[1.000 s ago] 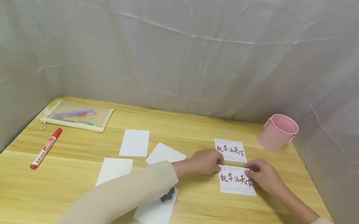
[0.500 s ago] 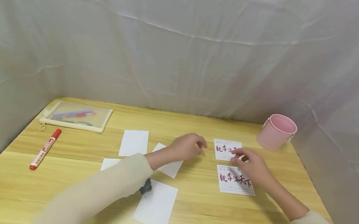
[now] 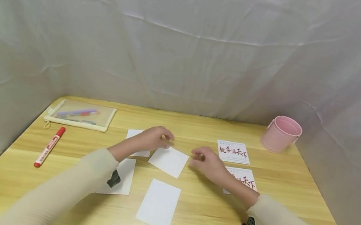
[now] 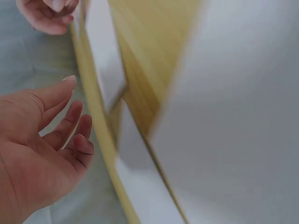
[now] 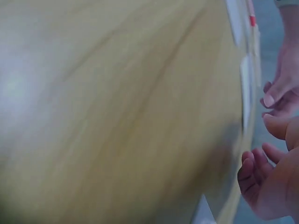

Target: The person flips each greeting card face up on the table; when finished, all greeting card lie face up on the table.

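My left hand (image 3: 155, 139) is over the upper pair of blank white cards, its fingers loosely bent with nothing between them. It partly covers the back-left white card (image 3: 141, 152), and its fingertips come right at the top edge of the tilted white card (image 3: 169, 161). Off that card's right corner hovers my right hand (image 3: 209, 164), relaxed and holding nothing. Two printed cards with red Chinese characters lie one behind the other on the right: the far card (image 3: 233, 156) shows whole, the near card (image 3: 249, 174) is partly hidden by my right hand and wrist.
Two more white cards lie nearer me, a left one (image 3: 125, 181) partly under my left sleeve and a front one (image 3: 158, 205). A red marker (image 3: 49, 147) and a mesh pen pouch (image 3: 103, 117) are at the left. A pink bucket (image 3: 277, 135) stands back right.
Both hands have let go of the near printed card and moved left, away from the printed cards and over to the white ones. The printed cards stay in their stacked row.
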`<control>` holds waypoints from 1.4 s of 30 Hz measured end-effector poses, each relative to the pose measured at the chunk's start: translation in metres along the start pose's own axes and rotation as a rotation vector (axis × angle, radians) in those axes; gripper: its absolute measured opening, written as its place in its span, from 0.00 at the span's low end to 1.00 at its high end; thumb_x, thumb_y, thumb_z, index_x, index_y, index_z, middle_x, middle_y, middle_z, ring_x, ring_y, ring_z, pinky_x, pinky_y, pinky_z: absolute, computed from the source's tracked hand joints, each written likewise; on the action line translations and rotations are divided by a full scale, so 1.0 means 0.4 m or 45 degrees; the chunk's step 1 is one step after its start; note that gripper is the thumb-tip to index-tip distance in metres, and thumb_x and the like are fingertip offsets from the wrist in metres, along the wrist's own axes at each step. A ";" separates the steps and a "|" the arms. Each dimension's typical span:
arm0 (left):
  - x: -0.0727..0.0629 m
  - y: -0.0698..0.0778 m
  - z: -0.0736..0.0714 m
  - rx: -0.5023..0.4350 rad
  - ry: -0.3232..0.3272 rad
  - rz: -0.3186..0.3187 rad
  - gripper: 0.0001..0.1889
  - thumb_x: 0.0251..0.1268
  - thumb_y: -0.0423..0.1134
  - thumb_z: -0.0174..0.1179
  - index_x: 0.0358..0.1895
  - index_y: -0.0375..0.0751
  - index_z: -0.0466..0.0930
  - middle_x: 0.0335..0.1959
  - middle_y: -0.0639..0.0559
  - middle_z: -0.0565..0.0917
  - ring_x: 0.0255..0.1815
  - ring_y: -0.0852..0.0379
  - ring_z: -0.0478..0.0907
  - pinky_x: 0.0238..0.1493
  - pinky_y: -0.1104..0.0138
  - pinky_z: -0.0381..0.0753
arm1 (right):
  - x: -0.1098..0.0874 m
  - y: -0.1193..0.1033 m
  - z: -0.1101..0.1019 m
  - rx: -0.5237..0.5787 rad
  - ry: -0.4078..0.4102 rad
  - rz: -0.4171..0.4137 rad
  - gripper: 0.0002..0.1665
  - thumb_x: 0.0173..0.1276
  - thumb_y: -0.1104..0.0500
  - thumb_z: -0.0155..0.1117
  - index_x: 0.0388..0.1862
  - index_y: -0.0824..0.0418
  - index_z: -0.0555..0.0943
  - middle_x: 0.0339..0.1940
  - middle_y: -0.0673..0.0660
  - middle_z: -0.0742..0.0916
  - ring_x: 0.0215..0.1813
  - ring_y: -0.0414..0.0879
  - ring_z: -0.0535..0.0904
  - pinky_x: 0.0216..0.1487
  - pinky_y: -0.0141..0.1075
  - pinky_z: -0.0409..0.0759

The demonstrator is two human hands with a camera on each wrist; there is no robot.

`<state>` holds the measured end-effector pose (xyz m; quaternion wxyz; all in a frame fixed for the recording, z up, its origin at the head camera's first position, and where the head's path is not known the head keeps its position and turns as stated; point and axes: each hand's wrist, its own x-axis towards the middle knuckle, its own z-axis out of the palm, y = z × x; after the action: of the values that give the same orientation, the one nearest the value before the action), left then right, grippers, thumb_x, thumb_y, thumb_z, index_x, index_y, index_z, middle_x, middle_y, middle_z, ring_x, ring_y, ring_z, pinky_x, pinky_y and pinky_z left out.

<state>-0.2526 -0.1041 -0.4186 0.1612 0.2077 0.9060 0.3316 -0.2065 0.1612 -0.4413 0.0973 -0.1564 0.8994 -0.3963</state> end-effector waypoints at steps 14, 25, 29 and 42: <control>-0.009 -0.052 -0.017 0.023 -0.099 -0.063 0.18 0.69 0.34 0.64 0.60 0.40 0.81 0.56 0.48 0.82 0.58 0.51 0.77 0.63 0.56 0.77 | 0.042 -0.033 0.069 -0.365 0.075 0.097 0.25 0.61 0.44 0.75 0.52 0.56 0.84 0.46 0.51 0.82 0.44 0.45 0.80 0.44 0.44 0.79; -0.004 -0.043 -0.029 0.008 -0.120 -0.078 0.15 0.70 0.35 0.63 0.58 0.37 0.80 0.45 0.50 0.82 0.44 0.55 0.74 0.51 0.62 0.77 | 0.038 -0.029 0.072 -0.364 0.102 0.103 0.25 0.60 0.46 0.77 0.52 0.57 0.83 0.43 0.50 0.81 0.42 0.44 0.78 0.43 0.42 0.78; -0.009 -0.044 -0.042 -0.089 -0.097 -0.049 0.12 0.70 0.33 0.62 0.53 0.36 0.80 0.43 0.49 0.82 0.43 0.56 0.75 0.47 0.64 0.76 | 0.037 -0.028 0.070 -0.364 0.087 0.073 0.24 0.61 0.46 0.76 0.51 0.56 0.83 0.44 0.50 0.80 0.41 0.43 0.78 0.41 0.41 0.77; -0.112 -0.010 -0.070 -0.594 0.106 -0.016 0.15 0.70 0.34 0.61 0.58 0.40 0.79 0.48 0.44 0.81 0.41 0.52 0.81 0.44 0.60 0.85 | 0.000 -0.059 -0.023 0.091 -0.117 -0.141 0.17 0.70 0.55 0.68 0.56 0.51 0.78 0.44 0.49 0.84 0.37 0.45 0.78 0.32 0.36 0.79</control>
<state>-0.2271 -0.1434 -0.3941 0.1692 0.1453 0.8119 0.5395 -0.2045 0.1525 -0.4177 0.1221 -0.2203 0.8693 -0.4253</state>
